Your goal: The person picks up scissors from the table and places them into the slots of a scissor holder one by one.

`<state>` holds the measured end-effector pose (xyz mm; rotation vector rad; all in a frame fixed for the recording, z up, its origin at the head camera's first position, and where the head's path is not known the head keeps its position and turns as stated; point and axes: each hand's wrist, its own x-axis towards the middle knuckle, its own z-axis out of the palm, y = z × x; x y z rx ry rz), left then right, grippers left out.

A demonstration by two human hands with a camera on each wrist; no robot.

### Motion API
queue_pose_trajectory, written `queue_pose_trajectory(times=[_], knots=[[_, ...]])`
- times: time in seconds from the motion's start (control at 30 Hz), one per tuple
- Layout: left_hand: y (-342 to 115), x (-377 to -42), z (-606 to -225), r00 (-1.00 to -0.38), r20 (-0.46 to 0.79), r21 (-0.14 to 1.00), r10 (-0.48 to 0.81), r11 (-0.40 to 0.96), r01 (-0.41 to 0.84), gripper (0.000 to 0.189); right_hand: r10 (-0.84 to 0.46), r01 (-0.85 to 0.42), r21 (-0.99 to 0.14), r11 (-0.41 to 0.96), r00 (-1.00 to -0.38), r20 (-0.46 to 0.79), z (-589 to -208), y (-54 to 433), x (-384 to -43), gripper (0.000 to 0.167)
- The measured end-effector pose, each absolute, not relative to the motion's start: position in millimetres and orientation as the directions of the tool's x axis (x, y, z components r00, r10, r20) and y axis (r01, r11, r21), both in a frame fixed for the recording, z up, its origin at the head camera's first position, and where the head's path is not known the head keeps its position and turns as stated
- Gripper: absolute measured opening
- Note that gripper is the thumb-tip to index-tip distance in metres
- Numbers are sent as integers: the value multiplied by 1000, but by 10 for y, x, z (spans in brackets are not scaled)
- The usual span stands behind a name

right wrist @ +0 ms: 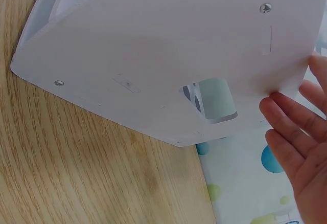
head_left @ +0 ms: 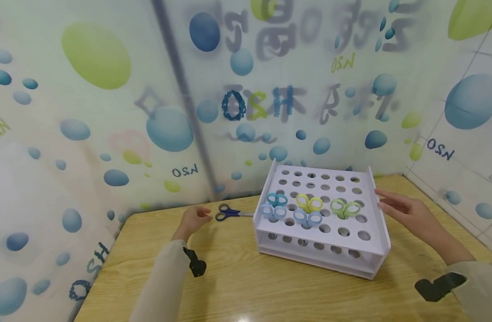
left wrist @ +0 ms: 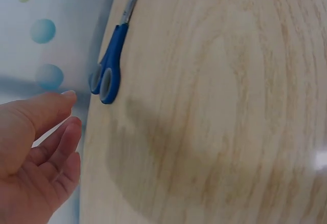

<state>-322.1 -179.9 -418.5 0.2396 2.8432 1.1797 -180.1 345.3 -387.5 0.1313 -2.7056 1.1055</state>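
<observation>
A pair of scissors with dark blue handles lies on the table, blades pointing toward the rack. Just left of its loops is my left hand, fingers loosely bent and holding nothing. In the left wrist view, the thumb tip comes close to the blue scissors. My right hand has its fingers extended, fingertips at the right side panel of the white rack. The right wrist view shows those fingers against the panel, behind its rectangular cutout.
Several scissors stand handles up in the rack's holes: teal, yellow, green and light blue ones. The wooden table meets a curtain printed with bubbles along its back and sides.
</observation>
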Motion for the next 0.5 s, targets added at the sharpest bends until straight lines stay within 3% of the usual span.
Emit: queue_pose_trajectory(times=[0.2, 0.5], knots=[[-1799, -3237, -4304, -989, -67, 724, 132, 688, 43, 34, 3, -154, -680, 717, -974, 225, -3876, 3462, -1805, 52], [-1740, -3258, -4467, -992, -85, 721, 97, 693, 6, 42, -7, -163, -690, 705, -975, 223, -3871, 3468, -1811, 51]])
